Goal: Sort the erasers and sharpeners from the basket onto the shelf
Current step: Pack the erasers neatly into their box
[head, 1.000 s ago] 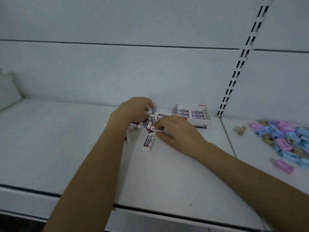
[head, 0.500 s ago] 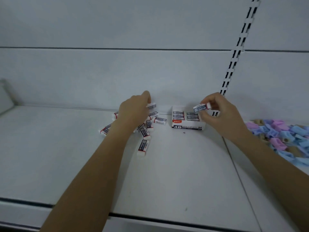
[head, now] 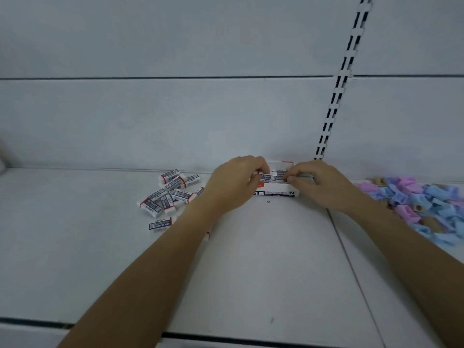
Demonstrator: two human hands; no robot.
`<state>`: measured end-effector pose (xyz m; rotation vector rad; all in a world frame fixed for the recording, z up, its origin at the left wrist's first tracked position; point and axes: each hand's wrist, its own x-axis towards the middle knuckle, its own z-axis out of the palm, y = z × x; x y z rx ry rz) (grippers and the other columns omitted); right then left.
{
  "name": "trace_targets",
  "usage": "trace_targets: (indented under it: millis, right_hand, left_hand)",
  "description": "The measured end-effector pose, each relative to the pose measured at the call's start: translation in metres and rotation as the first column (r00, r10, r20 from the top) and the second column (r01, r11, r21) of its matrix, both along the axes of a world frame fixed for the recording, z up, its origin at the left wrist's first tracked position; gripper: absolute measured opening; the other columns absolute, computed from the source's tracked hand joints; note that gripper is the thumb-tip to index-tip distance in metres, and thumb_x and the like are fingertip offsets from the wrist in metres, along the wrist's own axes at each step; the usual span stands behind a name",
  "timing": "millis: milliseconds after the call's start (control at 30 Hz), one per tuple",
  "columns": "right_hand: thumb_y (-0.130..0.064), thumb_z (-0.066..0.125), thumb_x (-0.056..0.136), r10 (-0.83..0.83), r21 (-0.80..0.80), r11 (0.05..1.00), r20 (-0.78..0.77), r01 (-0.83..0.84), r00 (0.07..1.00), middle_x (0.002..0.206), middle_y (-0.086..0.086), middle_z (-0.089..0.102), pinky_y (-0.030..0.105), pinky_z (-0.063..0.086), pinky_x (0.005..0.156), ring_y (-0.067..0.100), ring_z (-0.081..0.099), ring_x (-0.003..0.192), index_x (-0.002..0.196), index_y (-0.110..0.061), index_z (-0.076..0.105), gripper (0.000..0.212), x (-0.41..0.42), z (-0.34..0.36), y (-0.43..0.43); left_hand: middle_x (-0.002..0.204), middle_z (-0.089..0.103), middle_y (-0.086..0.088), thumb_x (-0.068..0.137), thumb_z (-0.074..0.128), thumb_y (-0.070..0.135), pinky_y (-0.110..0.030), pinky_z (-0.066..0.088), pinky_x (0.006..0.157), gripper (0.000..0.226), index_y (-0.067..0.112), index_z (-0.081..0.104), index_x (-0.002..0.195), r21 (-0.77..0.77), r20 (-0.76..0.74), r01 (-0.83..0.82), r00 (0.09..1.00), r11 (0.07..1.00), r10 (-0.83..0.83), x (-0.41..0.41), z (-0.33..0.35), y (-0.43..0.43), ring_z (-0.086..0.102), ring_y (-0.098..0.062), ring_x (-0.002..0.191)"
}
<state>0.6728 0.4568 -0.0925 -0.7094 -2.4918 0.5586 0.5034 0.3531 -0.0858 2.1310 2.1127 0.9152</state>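
The white shelf (head: 251,272) holds everything in view, and the basket is out of sight. A pastel heap of sharpeners (head: 416,199) lies at three o'clock, apparently sorted. The loose erasers (head: 168,194) scattered at nine o'clock of the eraser box (head: 276,193) look left to pack. Over the box, the left hand (head: 233,187) and right hand (head: 324,184) each pinch an end of one eraser (head: 271,177).

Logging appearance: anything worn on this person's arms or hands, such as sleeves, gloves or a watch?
Nothing visible: the left hand and right hand are ungloved; the left forearm and right forearm are uncovered to the frame edge, no sleeve, watch or bracelet.
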Motion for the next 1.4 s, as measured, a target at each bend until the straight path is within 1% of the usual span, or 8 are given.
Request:
trace_targets:
  millis: [133, 267, 433, 733, 933, 1067, 1167, 1400]
  right_hand:
    - [-0.012, 0.055, 0.09, 0.005, 0.011, 1.0, 0.056, -0.005, 0.998, 0.079, 0.008, 0.068, 0.004, 0.034, 0.065, 0.018, 0.056, 0.073, 0.085, 0.0, 0.071, 0.021, -0.001, -0.002, 0.001]
    - [-0.035, 0.048, 0.087, 0.082, 0.077, 0.993, 0.1, -0.09, 0.992, 0.075, 0.002, 0.068, 0.017, 0.034, 0.073, 0.009, 0.054, 0.069, 0.075, -0.006, 0.069, 0.038, -0.002, -0.001, 0.0]
    - [-0.033, 0.063, 0.084, -0.024, 0.146, 0.989, 0.08, 0.012, 0.996, 0.105, -0.006, 0.062, 0.028, 0.032, 0.092, 0.017, 0.047, 0.106, 0.11, -0.018, 0.062, 0.03, -0.002, -0.006, -0.004]
    - [-0.014, 0.061, 0.086, 0.027, 0.097, 0.995, -0.08, -0.02, 0.996, 0.098, -0.013, 0.057, 0.006, 0.028, 0.079, 0.011, 0.049, 0.097, 0.109, -0.014, 0.063, 0.023, -0.01, -0.007, -0.016]
    - [-0.02, 0.059, 0.088, -0.009, -0.02, 1.0, -0.185, 0.005, 0.983, 0.09, -0.018, 0.061, -0.002, 0.031, 0.076, -0.017, 0.051, 0.089, 0.101, -0.02, 0.064, 0.014, -0.014, -0.004, -0.021]
    - [-0.022, 0.063, 0.086, -0.088, -0.102, 0.993, -0.261, 0.063, 0.961, 0.084, -0.018, 0.065, 0.01, 0.043, 0.073, 0.006, 0.063, 0.086, 0.096, -0.019, 0.06, 0.011, -0.015, -0.004, -0.02]
    - [-0.02, 0.062, 0.086, -0.097, -0.098, 0.993, -0.27, 0.073, 0.958, 0.082, -0.025, 0.064, 0.028, 0.046, 0.073, 0.021, 0.065, 0.081, 0.1, -0.018, 0.057, 0.014, -0.015, -0.004, -0.021]
    - [-0.014, 0.06, 0.087, -0.049, -0.003, 0.999, -0.238, 0.049, 0.97, 0.078, -0.009, 0.063, 0.006, 0.037, 0.068, -0.005, 0.054, 0.075, 0.09, -0.015, 0.064, 0.005, -0.016, -0.003, -0.022]
  left_hand:
    - [0.103, 0.063, 0.001, 0.09, 0.047, 0.01, -0.036, 0.044, 0.081, 0.023, 0.018, 0.06, 0.107, 0.006, -0.021, -0.03, 0.999, 1.0, 0.03, 0.002, -0.002, 0.001, 0.055, -0.02, 0.099]
    - [0.106, 0.065, 0.006, 0.089, 0.051, 0.012, -0.031, 0.044, 0.081, 0.023, 0.019, 0.059, 0.11, 0.039, 0.018, -0.05, 0.999, 0.998, 0.049, 0.002, -0.002, 0.001, 0.058, -0.015, 0.1]
    - [0.095, 0.067, -0.001, 0.087, 0.053, 0.008, -0.038, 0.047, 0.08, 0.018, 0.014, 0.064, 0.1, 0.029, 0.061, 0.001, 0.998, 1.0, -0.003, 0.001, -0.004, 0.003, 0.06, -0.021, 0.093]
    - [0.096, 0.065, -0.003, 0.089, 0.052, 0.007, -0.036, 0.047, 0.08, 0.016, 0.01, 0.061, 0.102, 0.105, 0.142, 0.047, 0.988, 0.993, -0.062, -0.001, -0.007, 0.005, 0.059, -0.019, 0.089]
    - [0.087, 0.057, 0.013, 0.088, 0.059, 0.01, -0.01, 0.046, 0.062, 0.022, 0.01, 0.053, 0.109, 0.183, 0.46, 0.004, 0.883, 0.983, -0.09, 0.007, -0.001, 0.006, 0.058, 0.006, 0.063]
    - [0.088, 0.06, 0.014, 0.083, 0.065, 0.004, -0.009, 0.048, 0.065, 0.026, 0.015, 0.053, 0.105, 0.162, 0.6, 0.048, 0.788, 0.986, -0.137, 0.008, -0.002, 0.008, 0.06, 0.007, 0.069]
    - [0.086, 0.065, 0.008, 0.084, 0.062, 0.001, -0.01, 0.049, 0.067, 0.019, 0.018, 0.059, 0.093, 0.174, 0.573, 0.087, 0.801, 0.981, -0.173, 0.006, -0.003, 0.009, 0.061, 0.001, 0.076]
    - [0.093, 0.066, 0.005, 0.086, 0.063, 0.014, -0.01, 0.046, 0.073, 0.007, 0.017, 0.057, 0.087, 0.146, 0.419, 0.168, 0.882, 0.975, -0.215, 0.002, -0.012, 0.009, 0.058, 0.011, 0.08]
